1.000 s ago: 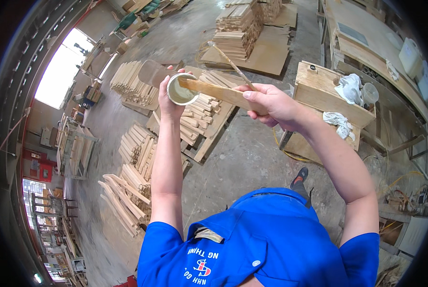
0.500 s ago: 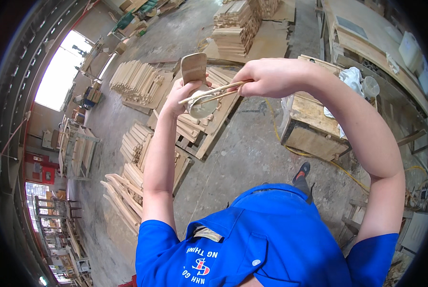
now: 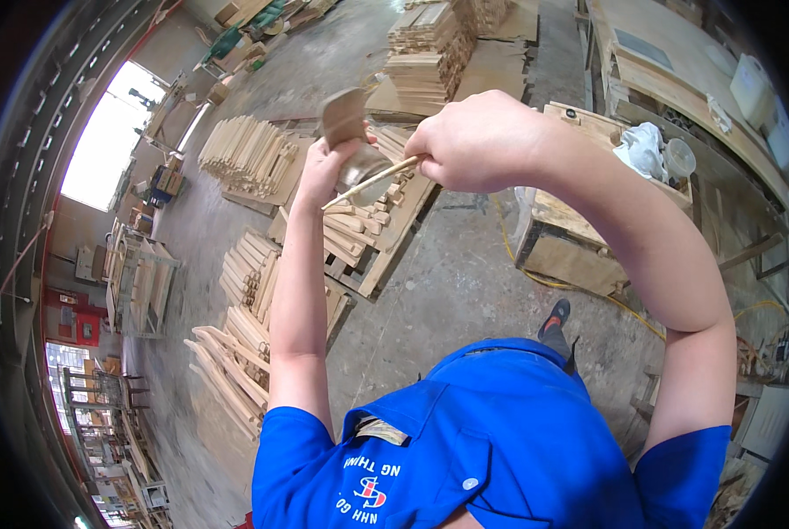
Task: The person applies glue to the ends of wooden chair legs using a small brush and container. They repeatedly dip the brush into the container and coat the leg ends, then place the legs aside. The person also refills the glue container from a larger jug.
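Note:
My left hand (image 3: 322, 173) is raised in front of me, closed around a clear plastic cup (image 3: 370, 166) and a curved, flat wooden piece (image 3: 344, 115). The wooden piece stands up above the cup. Pinched in my right hand (image 3: 478, 145) are thin wooden sticks (image 3: 370, 183) like chopsticks. They point left across the front of the cup, with their tips close to my left wrist. From this angle the sticks lie almost in one line. Whatever is inside the cup is too unclear to make out.
Below my hands, wooden parts lie on a pallet (image 3: 381, 269). More stacked wooden sticks (image 3: 249, 154) and curved parts (image 3: 227, 370) lie to the left. At right stands a wooden box bench (image 3: 575, 242) with a white cloth (image 3: 643, 148) and a clear tub (image 3: 679, 159). A yellow cable (image 3: 544, 280) crosses the floor.
The wooden piece and cup have shifted slightly left and tilted. My right hand has moved a little left, and the two sticks, apart before, now look closed together.

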The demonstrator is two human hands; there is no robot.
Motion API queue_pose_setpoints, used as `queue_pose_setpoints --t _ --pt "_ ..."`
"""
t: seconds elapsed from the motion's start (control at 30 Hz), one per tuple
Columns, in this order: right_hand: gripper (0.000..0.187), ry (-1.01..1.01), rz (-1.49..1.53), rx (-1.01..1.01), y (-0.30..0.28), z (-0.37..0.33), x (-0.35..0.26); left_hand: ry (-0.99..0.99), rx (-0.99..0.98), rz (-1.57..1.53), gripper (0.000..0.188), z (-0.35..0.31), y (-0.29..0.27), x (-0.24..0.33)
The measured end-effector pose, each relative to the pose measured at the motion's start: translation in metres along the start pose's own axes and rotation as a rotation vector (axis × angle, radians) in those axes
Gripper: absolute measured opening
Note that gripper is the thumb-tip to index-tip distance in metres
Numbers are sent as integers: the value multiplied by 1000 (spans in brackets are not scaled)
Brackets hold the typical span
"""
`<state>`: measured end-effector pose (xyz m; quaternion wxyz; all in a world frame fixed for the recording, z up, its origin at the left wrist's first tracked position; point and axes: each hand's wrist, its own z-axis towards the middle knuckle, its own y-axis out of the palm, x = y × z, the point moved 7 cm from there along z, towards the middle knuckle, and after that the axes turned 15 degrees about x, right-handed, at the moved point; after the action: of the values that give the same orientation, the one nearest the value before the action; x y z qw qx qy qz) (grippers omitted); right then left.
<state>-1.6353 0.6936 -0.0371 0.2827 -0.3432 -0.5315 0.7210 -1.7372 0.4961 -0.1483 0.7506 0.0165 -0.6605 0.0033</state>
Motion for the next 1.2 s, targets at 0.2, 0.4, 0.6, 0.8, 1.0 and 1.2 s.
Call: queue_pose_setpoints --t 0.2,0.4,0.6,0.8,1.0,1.2 --pt "27 -13 26 59 -12 -6 -1 56 27 25 40 5 -20 9" --pt "30 38 -11 -15 10 -5 3 14 46 -86 35 2 -7 6" --pt "32 45 84 106 -6 -11 20 34 116 -222 36 -1 -21 14" --pt "35 135 323 102 43 -29 48 85 141 -272 35 2 -18 19" --pt "37 237 376 196 28 -33 53 194 177 -170 34 0 -17 28" --pt "35 224 679 186 72 -46 66 99 126 -242 35 -1 -6 24"
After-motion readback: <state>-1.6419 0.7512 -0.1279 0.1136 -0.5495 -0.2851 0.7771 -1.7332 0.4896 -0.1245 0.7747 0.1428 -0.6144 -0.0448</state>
